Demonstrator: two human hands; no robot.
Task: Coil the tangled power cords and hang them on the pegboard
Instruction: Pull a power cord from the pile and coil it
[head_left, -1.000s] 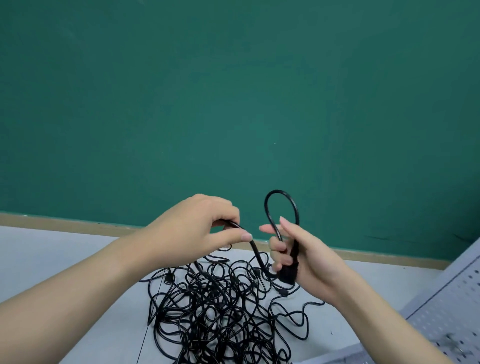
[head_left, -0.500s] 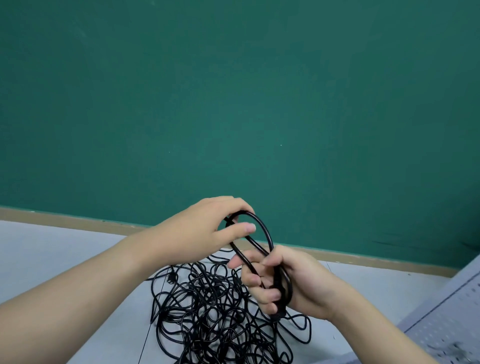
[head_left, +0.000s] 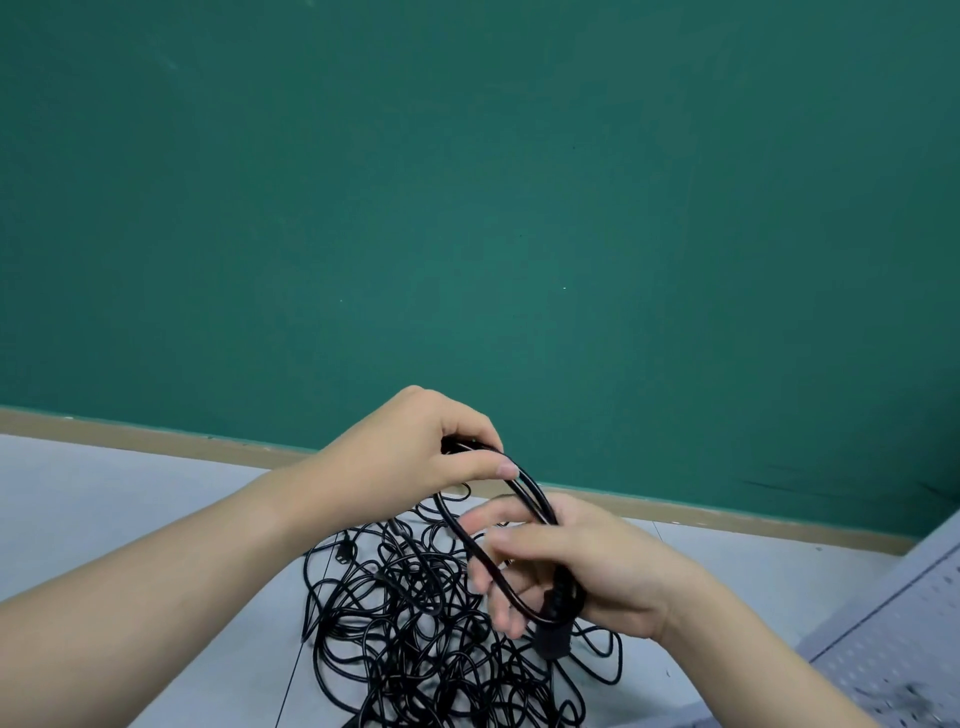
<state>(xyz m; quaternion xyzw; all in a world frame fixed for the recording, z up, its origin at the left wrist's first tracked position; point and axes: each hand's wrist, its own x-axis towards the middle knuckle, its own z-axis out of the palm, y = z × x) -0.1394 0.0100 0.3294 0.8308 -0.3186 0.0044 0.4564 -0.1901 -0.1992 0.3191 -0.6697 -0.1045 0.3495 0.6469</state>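
Hands meet above a black heap of tangled cords (head_left: 441, 634) that sprawls on the pale grey table (head_left: 130, 499), loops lying over loops so thickly that I cannot tell one cord from another or count them. The left hand (head_left: 415, 452) is raised a little higher than the other, its thumb and forefinger pinching the top of a cord loop (head_left: 524, 488) lifted clear of the pile. From that pinch the loop slopes down and to the right in two strands that run close together. The right hand (head_left: 587, 566) is lower and nearer, palm turned inward, with the strands passing across it; its fingers (head_left: 498, 540) look blurred and only loosely bent, so I cannot say for sure whether they grip the cord or merely cradle it. At the heel of that hand the loop turns back on itself, and a blocky black plug (head_left: 553, 642) hangs just beneath, over the edge of the heap. Another small plug (head_left: 344, 555) lies at the left fringe of the pile, flat on the table. A dark seam line (head_left: 301, 660) runs along the tabletop under the heap. Behind everything stands a deep green wall (head_left: 467, 208) with a tan strip (head_left: 156, 439) along its foot. At the lower right corner a grey pegboard (head_left: 904, 639) slants into view, its rows of small holes visible, well apart from the cords and with nothing of the heap touching it.
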